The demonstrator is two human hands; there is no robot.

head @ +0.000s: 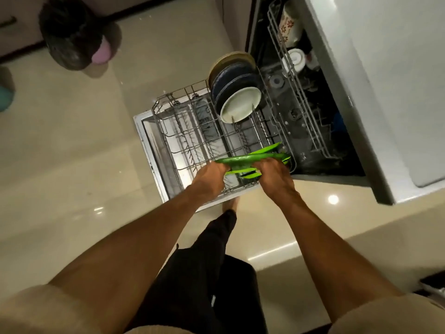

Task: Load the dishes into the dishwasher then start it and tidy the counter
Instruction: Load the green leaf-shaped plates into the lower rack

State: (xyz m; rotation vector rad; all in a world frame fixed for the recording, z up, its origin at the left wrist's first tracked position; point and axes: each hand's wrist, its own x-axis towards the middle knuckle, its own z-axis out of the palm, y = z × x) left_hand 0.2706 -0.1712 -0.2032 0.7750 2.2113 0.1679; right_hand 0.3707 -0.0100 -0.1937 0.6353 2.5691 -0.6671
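Item: green plates [252, 158], several, gripped together by left hand [212, 173] and right hand [273, 171], fingers curled round rims. Risk: plates slipping apart onto lower rack [192, 131] beneath fingers.

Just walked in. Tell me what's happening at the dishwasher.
A person is loading the dishwasher. Both hands hold a stack of green plates over the pulled-out lower rack: the left hand grips the near-left edge, the right hand the right side. The stack is not yet slotted in. At the rack's far end, a white plate already stands in front of several dark plates. Cups sit in the upper rack. The door is open, so nothing has started.
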